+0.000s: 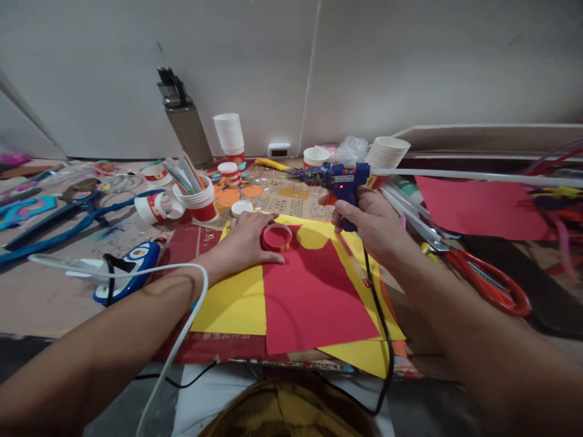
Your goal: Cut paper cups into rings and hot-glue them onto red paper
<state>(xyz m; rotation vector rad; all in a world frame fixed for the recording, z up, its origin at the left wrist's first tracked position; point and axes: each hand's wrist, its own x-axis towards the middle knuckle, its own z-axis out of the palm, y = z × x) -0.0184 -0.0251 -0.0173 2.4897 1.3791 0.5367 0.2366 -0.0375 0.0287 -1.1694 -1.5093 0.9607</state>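
My right hand (371,221) is wrapped round the grip of a blue hot glue gun (344,181), held raised above the table with its nozzle to the left. A small red light glows on its body, and a black cord hangs from the grip. My left hand (248,240) lies on the paper, thumb and forefinger round a short red-and-white ring cut from a paper cup (277,238). That ring sits on a red paper sheet (314,303) with a cut-out upper edge. Yellow sheets (232,309) lie beneath, and a pencil (355,261) rests at the right.
Behind stand stacked paper cups (228,133), a cup of pens (200,203) and a bottle (189,124). Red-handled scissors (487,282) lie right, near more red paper (483,209). At left are blue-handled pliers (68,221); a white cable (182,328) crosses my left forearm.
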